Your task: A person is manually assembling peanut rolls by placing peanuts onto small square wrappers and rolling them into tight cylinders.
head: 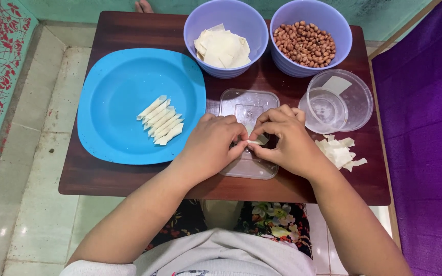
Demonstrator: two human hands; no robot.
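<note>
My left hand (pixel 212 144) and my right hand (pixel 284 138) meet over a clear plastic lid (pixel 244 106) lying flat on the small wooden table (pixel 129 30). Both pinch a small pale wrapper piece (pixel 256 141) between thumbs and fingertips; most of it is hidden by my fingers. Several finished rolled wrappers (pixel 161 120) lie side by side on the blue plate (pixel 124 87) to the left of my hands.
At the back stand a purple bowl of square wrappers (pixel 223 47) and a purple bowl of peanuts (pixel 307 43). A clear round container (pixel 339 100) sits at right, wrapper scraps (pixel 338 152) in front of it. A purple cloth (pixel 425 128) lies right, and tiled floor (pixel 37 204) left.
</note>
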